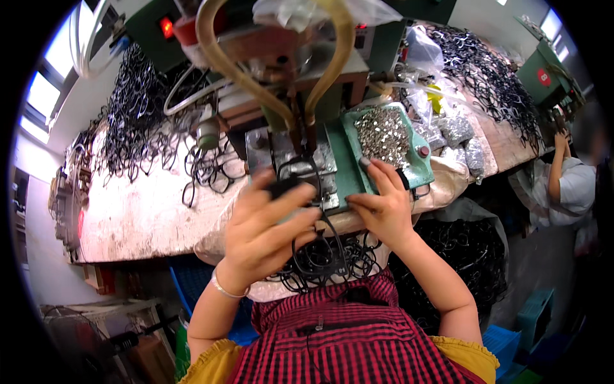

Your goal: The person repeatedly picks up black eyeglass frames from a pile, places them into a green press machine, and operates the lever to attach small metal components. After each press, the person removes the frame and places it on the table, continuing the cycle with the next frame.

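My left hand, smeared by motion, is in front of the green machine's metal fixture. A thin black looped frame, like an eyeglass front, and a blurred dark part are at its fingertips; whether the fingers grip them I cannot make out. Two copper-coloured electrode arms come down onto the fixture. My right hand is at the near edge of a green tray of small shiny metal pieces. Its thumb and fingers are apart, with nothing visible between them. Several black frames lie in a heap on my lap.
Thick yellowish hoses arch over the fixture. Tangled black frames heap on the bench at left, more at far right. Clear bags of parts stand beyond the tray. Another person works at right.
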Tool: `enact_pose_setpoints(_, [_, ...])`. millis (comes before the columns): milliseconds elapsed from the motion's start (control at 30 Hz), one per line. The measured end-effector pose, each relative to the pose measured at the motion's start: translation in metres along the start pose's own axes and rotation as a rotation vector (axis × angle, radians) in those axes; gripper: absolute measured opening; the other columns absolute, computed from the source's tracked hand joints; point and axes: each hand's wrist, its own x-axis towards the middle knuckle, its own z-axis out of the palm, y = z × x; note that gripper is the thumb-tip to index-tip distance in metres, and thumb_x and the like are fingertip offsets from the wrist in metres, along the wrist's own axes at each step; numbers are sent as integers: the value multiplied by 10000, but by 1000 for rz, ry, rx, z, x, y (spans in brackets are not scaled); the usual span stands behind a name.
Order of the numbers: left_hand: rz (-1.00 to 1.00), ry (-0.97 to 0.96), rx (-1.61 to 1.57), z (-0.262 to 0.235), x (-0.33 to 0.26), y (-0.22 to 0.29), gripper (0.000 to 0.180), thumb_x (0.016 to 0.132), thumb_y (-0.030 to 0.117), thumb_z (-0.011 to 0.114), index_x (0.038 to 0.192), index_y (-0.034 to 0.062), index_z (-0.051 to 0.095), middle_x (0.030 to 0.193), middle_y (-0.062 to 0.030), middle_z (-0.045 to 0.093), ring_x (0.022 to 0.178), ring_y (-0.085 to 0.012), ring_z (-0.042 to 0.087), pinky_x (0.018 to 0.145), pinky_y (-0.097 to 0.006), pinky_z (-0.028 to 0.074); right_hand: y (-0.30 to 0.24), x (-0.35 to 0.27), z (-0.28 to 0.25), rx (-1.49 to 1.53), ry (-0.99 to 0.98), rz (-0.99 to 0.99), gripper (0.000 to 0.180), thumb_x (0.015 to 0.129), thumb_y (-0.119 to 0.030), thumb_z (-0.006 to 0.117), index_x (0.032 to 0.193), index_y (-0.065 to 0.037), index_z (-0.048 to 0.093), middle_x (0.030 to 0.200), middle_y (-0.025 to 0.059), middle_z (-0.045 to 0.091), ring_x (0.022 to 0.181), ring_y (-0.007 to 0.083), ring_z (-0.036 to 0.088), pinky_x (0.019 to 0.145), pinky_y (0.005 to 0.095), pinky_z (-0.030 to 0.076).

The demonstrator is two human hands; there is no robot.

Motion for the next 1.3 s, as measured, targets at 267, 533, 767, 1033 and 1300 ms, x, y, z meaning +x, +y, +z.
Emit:
enact_pose_setpoints(267, [-1107,-875,-162,-54,-175,-21,830,744,395,822,1375,-21,478,1320,-241,567,1250,-329,537,1036,-394,421,-10,11,3,-47,-44,-136,87,726,-90,682,781,-44,632,1126,140,638,1150,332,563,988,468,443])
enact_pose_setpoints(533, [-717,-761,-572,110,-125,58,974,729,582,768,1498,156,349,1406,-321,409,1303,-473,413,1083,-497,358,9,44,-28,135,208,145,145,792,-20,667,937,-10,662,850,115,674,803,248,653,771,321,502])
enact_pose_setpoints(767, [-74,-883,-1059,252,-72,171,756,774,334,762,1383,-5,469,1365,-196,527,1175,-360,524,984,-430,449,10,58,-31,83,152,83,124,826,-52,664,942,-25,699,879,107,685,853,273,649,791,340,493])
enact_pose_setpoints(1033, [-472,-1158,-913,48,-87,23,408,932,345,639,1235,72,621,1175,-148,647,1083,-297,626,897,-353,499,29,-26,-58,247,241,485,154,779,68,661,921,8,669,901,88,662,862,215,633,797,312,482])
enact_pose_setpoints(1300, [-755,59,383,-80,-80,-132,126,810,-32,629,907,39,667,870,-109,643,791,-273,621,734,-334,505,-47,87,-28,514,190,111,162,738,11,686,899,-12,682,857,87,666,844,226,641,800,323,488])
